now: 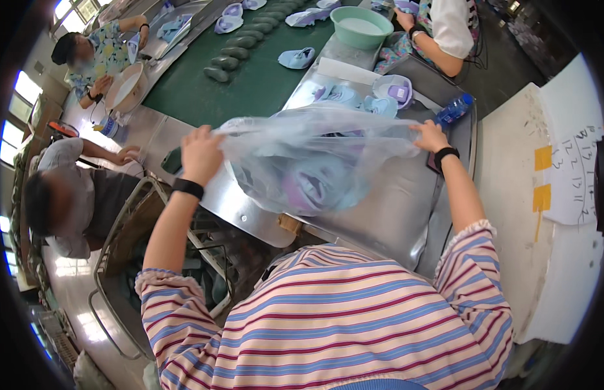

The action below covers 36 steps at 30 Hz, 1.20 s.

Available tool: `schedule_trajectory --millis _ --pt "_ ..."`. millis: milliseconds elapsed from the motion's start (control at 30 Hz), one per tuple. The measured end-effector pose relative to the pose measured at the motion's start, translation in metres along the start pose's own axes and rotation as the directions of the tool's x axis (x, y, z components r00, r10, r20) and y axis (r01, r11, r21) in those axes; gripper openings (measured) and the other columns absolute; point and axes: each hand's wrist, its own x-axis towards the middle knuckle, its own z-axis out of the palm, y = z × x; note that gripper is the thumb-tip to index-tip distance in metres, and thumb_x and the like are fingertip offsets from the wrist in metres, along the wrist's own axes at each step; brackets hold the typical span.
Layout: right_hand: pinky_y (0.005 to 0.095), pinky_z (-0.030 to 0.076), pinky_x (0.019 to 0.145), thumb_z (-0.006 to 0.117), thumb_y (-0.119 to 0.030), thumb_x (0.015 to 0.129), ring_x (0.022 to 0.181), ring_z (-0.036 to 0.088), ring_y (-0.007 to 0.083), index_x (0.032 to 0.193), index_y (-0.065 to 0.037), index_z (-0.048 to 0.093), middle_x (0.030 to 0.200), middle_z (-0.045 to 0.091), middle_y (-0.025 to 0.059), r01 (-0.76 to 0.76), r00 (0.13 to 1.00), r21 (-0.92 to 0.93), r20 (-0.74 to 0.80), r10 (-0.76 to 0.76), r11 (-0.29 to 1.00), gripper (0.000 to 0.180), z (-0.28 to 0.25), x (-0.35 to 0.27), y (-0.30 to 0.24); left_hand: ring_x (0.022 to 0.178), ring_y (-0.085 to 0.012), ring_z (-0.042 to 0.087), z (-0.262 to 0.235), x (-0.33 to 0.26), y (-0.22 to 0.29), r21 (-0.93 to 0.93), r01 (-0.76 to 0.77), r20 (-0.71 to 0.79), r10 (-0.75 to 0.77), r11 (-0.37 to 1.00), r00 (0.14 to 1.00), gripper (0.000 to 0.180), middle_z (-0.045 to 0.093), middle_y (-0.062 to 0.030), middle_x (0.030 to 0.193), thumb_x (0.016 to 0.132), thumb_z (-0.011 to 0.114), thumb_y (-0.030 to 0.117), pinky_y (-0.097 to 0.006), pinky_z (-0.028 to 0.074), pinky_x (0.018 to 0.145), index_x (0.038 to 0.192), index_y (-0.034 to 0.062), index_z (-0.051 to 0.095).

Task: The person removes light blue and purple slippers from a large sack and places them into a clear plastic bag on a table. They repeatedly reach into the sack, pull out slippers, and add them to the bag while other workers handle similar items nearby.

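Note:
A clear plastic bag (256,172) hangs stretched between my hands over the metal worktop. My left hand (202,155) grips its left edge, and my right hand (431,136) pinches its right edge. Through the film I see light blue and purple shoe uppers (315,185), blurred by the plastic; how many is hidden. Just beyond the bag lie more blue uppers (344,96) and a purple-and-white upper (394,90). Close by my right hand lies a bottle with a blue cap (453,110).
A green conveyor belt (185,97) carries dark shoe lasts (234,52) and a pale blue upper (297,58). At the far side stands a green basin (360,27). A wheeled cart (97,286) stands at left. Several people work nearby. A white board (510,195) rises at right.

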Motion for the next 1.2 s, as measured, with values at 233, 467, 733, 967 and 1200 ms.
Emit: schedule_trajectory --millis 233,467,733,967,1200 --pt "0.0401 0.038 0.092 0.065 -0.016 0.071 0.112 0.047 0.0311 0.099 -0.016 0.066 0.12 0.05 0.0135 0.65 0.571 -0.032 -0.639 -0.516 0.759 0.028 -0.036 -0.011 -0.135 0.128 -0.0334 0.031 -0.046 -0.023 0.067 -0.258 -0.524 -0.322 0.439 0.812 0.839 0.044 0.037 -0.0125 0.136 0.062 0.073 0.018 -0.047 0.025 0.103 0.105 0.0172 0.062" --pt "0.0418 0.042 0.086 0.075 -0.022 0.066 0.099 0.053 0.03 0.122 -0.009 0.045 0.109 0.053 0.0128 0.662 0.743 0.033 -0.155 -0.651 0.749 0.065 0.028 -0.025 -0.19 0.109 -0.0202 0.05 0.025 0.003 0.079 0.094 -0.252 -0.086 0.26 0.963 0.962 0.039 0.055 -0.0069 0.11 0.065 0.071 0.029 -0.045 0.033 0.094 0.099 0.0135 0.063" --pt "0.0464 0.038 0.089 0.065 -0.019 0.069 0.095 0.056 0.0235 0.094 -0.018 0.062 0.092 0.059 0.0065 0.954 0.265 -0.031 -0.376 -0.888 0.298 0.025 -0.002 -0.068 -0.179 0.094 -0.0303 0.051 -0.048 -0.065 0.095 -0.708 -0.605 -0.205 0.713 0.364 0.67 0.012 0.052 -0.0114 0.097 0.066 0.066 0.009 -0.039 0.042 0.082 0.071 0.0067 0.056" --pt "0.0438 0.046 0.077 0.048 -0.029 0.088 0.076 0.06 0.0359 0.092 -0.009 0.06 0.077 0.063 0.0155 0.671 0.39 0.365 0.567 -0.726 0.645 0.023 0.052 -0.112 -0.103 0.092 -0.0309 0.056 0.02 -0.131 0.036 -0.419 -0.23 0.413 0.41 0.878 0.813 0.02 0.058 -0.0121 0.09 0.067 0.062 0.017 -0.042 0.044 0.084 0.085 0.0076 0.062" --pt "0.0393 0.047 0.078 0.061 -0.023 0.078 0.09 0.061 0.0301 0.11 -0.01 0.058 0.104 0.062 0.0147 0.44 0.65 0.439 0.446 -0.615 0.783 0.035 0.132 -0.079 -0.054 0.081 -0.0278 0.063 0.122 -0.086 -0.012 -0.822 0.362 0.325 -0.16 0.44 0.932 0.034 0.058 -0.02 0.109 0.083 0.057 0.028 -0.037 0.05 0.068 0.104 0.0016 0.052"
